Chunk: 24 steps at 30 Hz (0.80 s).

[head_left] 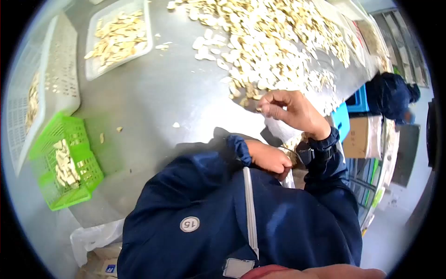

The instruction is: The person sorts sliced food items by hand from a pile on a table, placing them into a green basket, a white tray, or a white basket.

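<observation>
Reaching hand: right hand (292,111) stretched out over the steel table (176,88), fingertips pinched together at the near edge of the pile of pale slices (269,42); cannot tell whether a slice sits between them.
Tucked hand: left hand (267,158) clenched in a fist close to the chest, at the table's near edge; what it encloses is hidden.
Pile: spread wide across the far right of the table, thinning to scattered pieces toward the right hand and running up to the right-hand table edge.
Open room: a broad bare stretch of steel between pile and white tray (100,69), with only a few stray slices (175,124) on it.
Left edge: green basket (88,162) partly filled with slices, just beside a white perforated crate (65,69); tray behind them, holding more slices.
Right edge: co-worker in dark blue (390,95) beyond the table corner, near a blue crate (360,100) and a cardboard box (357,137).
Near edge: white plastic bag (93,235) hanging below the table lip.
</observation>
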{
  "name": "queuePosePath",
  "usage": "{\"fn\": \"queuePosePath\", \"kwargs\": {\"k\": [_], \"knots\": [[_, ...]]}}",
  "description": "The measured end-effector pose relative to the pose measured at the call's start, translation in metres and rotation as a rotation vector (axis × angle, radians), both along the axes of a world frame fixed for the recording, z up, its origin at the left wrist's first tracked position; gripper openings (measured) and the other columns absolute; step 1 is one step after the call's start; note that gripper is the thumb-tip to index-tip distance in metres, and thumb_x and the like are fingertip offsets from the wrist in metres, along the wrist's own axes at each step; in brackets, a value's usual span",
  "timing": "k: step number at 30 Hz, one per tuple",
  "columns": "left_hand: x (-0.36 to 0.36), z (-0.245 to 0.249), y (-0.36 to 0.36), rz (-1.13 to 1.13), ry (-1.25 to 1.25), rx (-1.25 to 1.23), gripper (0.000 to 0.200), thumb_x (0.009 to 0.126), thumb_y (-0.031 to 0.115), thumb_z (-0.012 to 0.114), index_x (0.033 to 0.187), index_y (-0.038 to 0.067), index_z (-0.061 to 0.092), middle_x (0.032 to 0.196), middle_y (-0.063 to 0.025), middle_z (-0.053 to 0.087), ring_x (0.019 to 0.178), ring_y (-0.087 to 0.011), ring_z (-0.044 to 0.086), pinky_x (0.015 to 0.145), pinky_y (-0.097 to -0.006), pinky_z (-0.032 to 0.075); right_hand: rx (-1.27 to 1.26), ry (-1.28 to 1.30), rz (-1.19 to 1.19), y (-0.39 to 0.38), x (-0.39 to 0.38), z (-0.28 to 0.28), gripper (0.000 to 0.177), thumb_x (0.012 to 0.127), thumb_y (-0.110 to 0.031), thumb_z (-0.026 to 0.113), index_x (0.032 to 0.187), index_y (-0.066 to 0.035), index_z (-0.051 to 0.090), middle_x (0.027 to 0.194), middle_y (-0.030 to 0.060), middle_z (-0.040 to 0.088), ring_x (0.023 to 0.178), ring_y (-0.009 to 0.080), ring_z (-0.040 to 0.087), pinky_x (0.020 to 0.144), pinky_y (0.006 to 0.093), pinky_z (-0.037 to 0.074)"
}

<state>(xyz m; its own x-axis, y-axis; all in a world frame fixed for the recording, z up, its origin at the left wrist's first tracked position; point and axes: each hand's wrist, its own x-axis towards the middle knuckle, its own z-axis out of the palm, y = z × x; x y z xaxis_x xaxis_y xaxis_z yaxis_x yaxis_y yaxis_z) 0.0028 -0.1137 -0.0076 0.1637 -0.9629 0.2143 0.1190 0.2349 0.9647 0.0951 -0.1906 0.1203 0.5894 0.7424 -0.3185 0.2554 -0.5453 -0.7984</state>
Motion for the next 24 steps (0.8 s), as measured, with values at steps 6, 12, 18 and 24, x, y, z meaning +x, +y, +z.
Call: {"fn": "queuePosePath", "kwargs": {"k": [6, 12, 18, 24], "knots": [[-0.001, 0.025, 0.015, -0.046, 0.180, 0.182, 0.023, 0.094, 0.010, 0.051, 0.104, 0.001, 0.069, 0.092, -0.0053, 0.069, 0.080, -0.0140, 0.062, 0.073, -0.0303, 0.052, -0.174, -0.205, -0.181, -0.074, -0.025, -0.036, 0.018, 0.098, -0.017, 0.074, 0.109, -0.003, 0.077, 0.088, 0.0087, 0.075, 0.075, 0.0179, 0.068, 0.073, 0.0326, 0.055], [0.000, 0.029, 0.018, 0.005, 0.169, 0.196, 0.021, 0.096, 0.011, 0.051, 0.103, 0.002, 0.069, 0.090, -0.0046, 0.068, 0.081, -0.0132, 0.062, 0.074, -0.0304, 0.051, 0.048, -0.634, -0.211, -0.034, -0.009, -0.055, 0.018, 0.093, -0.019, 0.077, 0.107, -0.008, 0.078, 0.098, 0.0084, 0.074, 0.083, 0.0252, 0.070, 0.073, 0.0356, 0.057], [0.002, 0.030, 0.022, 0.015, 0.236, 0.254, 0.022, 0.100, 0.014, 0.051, 0.108, 0.002, 0.068, 0.086, -0.0029, 0.066, 0.073, -0.0099, 0.057, 0.066, -0.0271, 0.048, -0.038, -0.919, -0.086, -0.019, 0.001, -0.068, 0.016, 0.091, -0.018, 0.075, 0.106, -0.010, 0.076, 0.093, 0.0084, 0.071, 0.087, 0.0308, 0.068, 0.076, 0.0395, 0.058], [0.001, 0.028, 0.029, 0.257, 0.821, -0.017, 0.044, 0.115, 0.039, 0.039, 0.126, 0.001, 0.060, 0.084, -0.0057, 0.064, 0.052, -0.0048, 0.045, 0.042, -0.0185, 0.031, -0.054, -0.293, -0.473, -0.070, 0.006, -0.042, 0.025, 0.104, -0.027, 0.069, 0.108, -0.004, 0.077, 0.091, 0.0085, 0.076, 0.081, 0.0164, 0.070, 0.076, 0.0322, 0.055]]}}
